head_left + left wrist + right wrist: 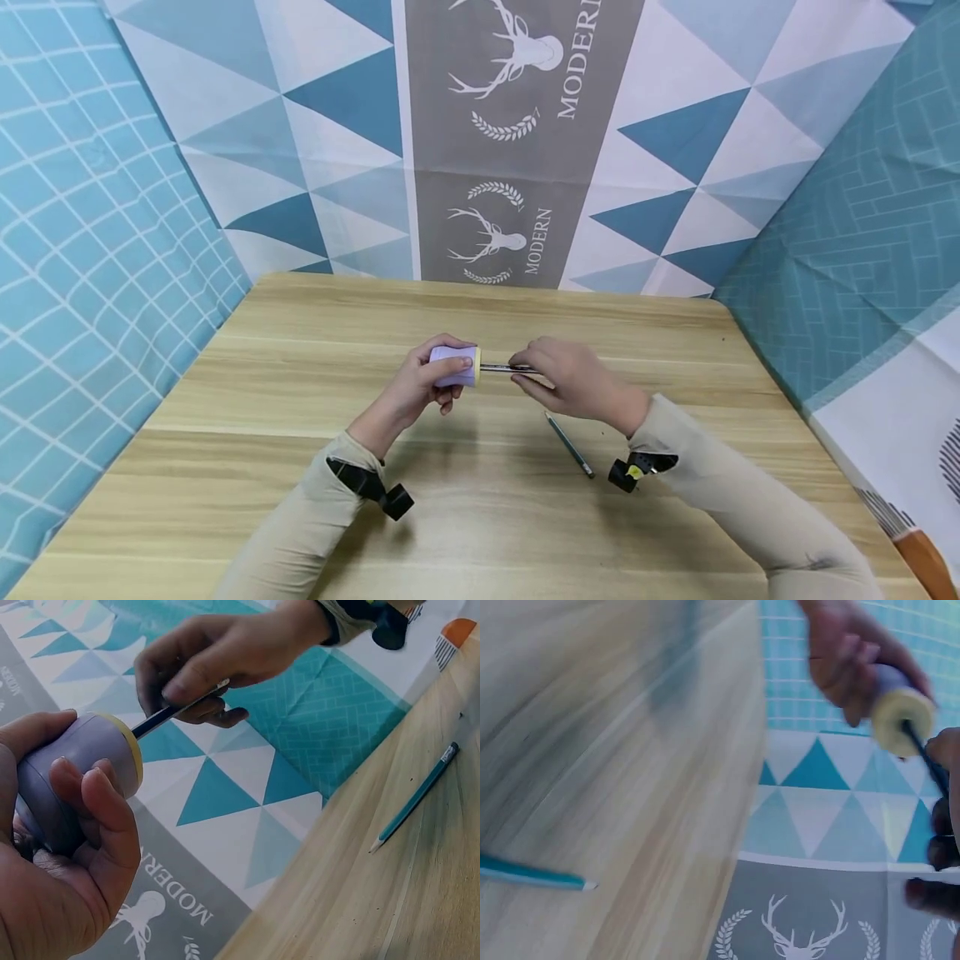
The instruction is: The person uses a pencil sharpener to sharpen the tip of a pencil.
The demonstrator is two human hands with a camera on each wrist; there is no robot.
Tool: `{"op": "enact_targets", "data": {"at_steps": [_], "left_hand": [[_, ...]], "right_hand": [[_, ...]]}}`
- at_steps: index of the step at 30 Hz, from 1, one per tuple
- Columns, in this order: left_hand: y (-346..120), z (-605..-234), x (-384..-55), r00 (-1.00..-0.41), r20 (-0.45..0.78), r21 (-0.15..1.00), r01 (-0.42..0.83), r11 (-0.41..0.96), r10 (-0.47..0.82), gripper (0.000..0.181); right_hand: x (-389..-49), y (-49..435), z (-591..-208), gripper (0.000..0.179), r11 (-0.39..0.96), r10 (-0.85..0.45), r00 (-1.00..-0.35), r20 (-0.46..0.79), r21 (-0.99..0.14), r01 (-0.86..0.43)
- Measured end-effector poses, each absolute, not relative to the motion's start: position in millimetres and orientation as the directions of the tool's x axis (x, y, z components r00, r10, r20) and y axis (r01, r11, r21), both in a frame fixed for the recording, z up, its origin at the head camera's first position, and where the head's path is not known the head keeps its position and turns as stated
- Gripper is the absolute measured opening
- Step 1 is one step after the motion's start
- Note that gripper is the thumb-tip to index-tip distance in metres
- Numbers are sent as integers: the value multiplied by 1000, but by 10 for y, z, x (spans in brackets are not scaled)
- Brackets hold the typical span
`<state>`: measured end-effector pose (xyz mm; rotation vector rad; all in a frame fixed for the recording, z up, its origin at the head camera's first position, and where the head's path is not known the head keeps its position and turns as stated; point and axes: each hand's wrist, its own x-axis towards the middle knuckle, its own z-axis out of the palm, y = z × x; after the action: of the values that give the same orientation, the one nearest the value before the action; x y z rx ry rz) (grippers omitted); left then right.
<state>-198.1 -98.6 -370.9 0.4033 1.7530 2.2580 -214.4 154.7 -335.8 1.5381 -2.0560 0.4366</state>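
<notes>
My left hand (405, 390) grips a small lilac pencil sharpener (90, 754) with a yellow rim, its fingers and thumb wrapped round the body. The sharpener is held on its side above the table, its rim facing right. My right hand (577, 379) pinches a dark pencil (495, 367) between thumb and fingers. The pencil's front end is inside the hole at the middle of the rim, so its tip is hidden. In the right wrist view the sharpener's pale yellow face (891, 724) shows with the pencil entering it.
A second, green-blue pencil (570, 446) lies on the wooden table (300, 400), below my right hand. Small dark specks dot the wood. Patterned cloth walls (337, 150) stand behind the table and at both sides. Each wrist carries a small black camera (397, 502).
</notes>
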Motion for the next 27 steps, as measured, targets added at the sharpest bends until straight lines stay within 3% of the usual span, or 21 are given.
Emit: {"op": "enact_targets", "data": {"at_steps": [3,6,8,11,16,20,23,27], "left_hand": [[-991,-3704,-1978,-927,69,970,-24,-241,369,22],[-988,-3705,-1982,-927,67,972,-24,-236,369,21],[-983,-3705,-1988,-930,62,970,-29,-241,363,19],[-975,-3716,-1998,-939,53,962,-43,-269,341,17],[-952,-3734,-2011,-943,43,951,-63,-302,330,15],[-945,-3748,-2012,-948,31,946,-74,-315,316,14],[-953,-3752,-2013,-951,28,946,-74,-315,308,14],[-961,-3740,-2014,-950,23,947,-79,-312,311,14]], "right_hand": [[-2192,1484,-3431,24,277,-796,-14,606,343,-897],[-2240,1440,-3459,29,281,-819,118,561,573,-770],[-2268,1420,-3462,30,277,-839,166,518,670,-689],[-2299,1397,-3461,30,264,-859,180,480,715,-647],[-2320,1382,-3458,37,260,-880,154,450,727,-636],[-2287,1356,-3440,41,259,-894,81,442,654,-711],[-2252,1335,-3413,40,271,-895,-29,445,491,-828],[-2236,1334,-3366,27,294,-879,-210,428,139,-946]]}}
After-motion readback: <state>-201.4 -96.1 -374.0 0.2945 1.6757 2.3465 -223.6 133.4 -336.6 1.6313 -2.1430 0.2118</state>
